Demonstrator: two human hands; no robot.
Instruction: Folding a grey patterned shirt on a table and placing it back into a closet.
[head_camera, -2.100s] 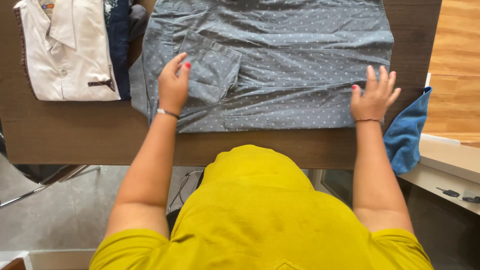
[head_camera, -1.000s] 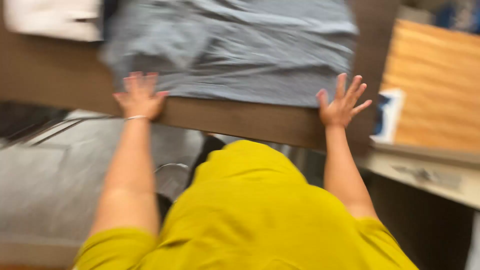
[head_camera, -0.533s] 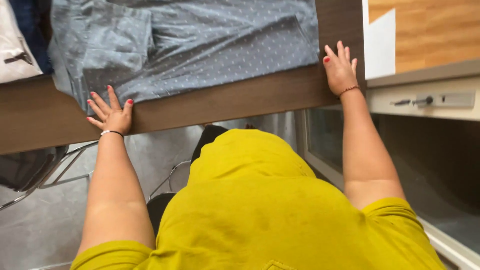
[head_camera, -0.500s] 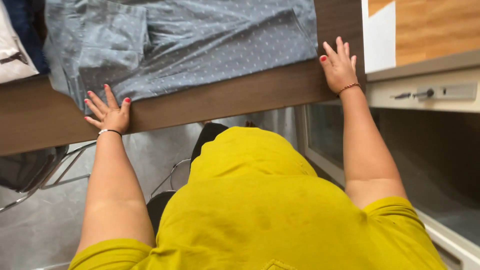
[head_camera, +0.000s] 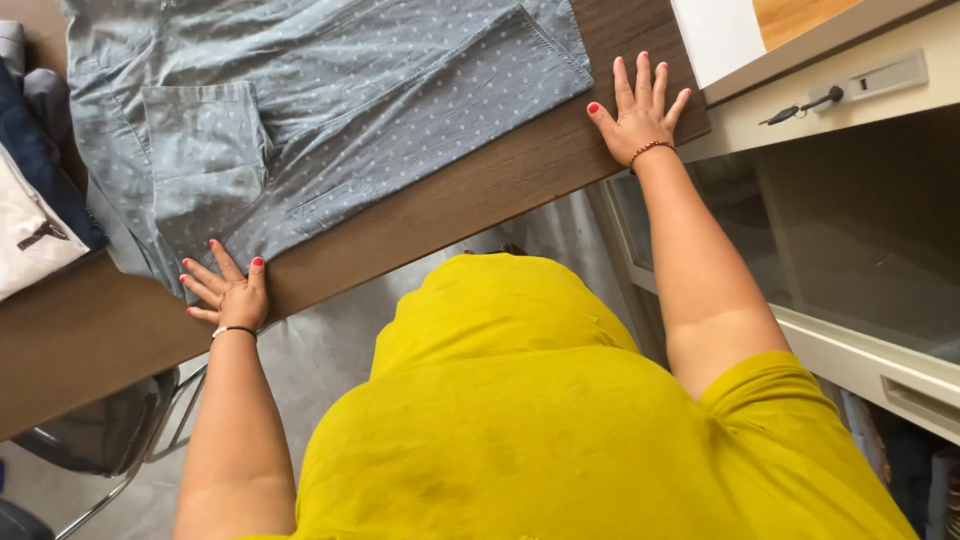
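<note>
The left hand (head_camera: 228, 292) is lying flat with its fingers spread wide, its grip open and holding nothing; the fingertips are touching the near lower corner of the grey-blue shirt (head_camera: 330, 110) while the palm is resting on the edge of the desk (head_camera: 440, 205). A thin dark band is sitting on that wrist. The right hand (head_camera: 640, 115) is also lying flat and splayed, its grip wide and empty, pressing on the bare wood at the desk's right corner, just beside the shirt's right edge but not touching the cloth. A beaded red bracelet is circling that wrist, and the nails on both hands are showing red polish.

The shirt is spreading across the brown desk between the two hands, tilted in the view, its far part running out of the top of the picture. The fabric is a washed grey-blue covered in small pale dots, and it is looking creased. A patch pocket is showing near the left side, and a stitched hem is running along the right edge.

To the left of the shirt, a white garment (head_camera: 30, 230) is lying beside a dark blue garment (head_camera: 35, 160). A pale cabinet (head_camera: 850, 90) is standing to the right of the desk.
</note>
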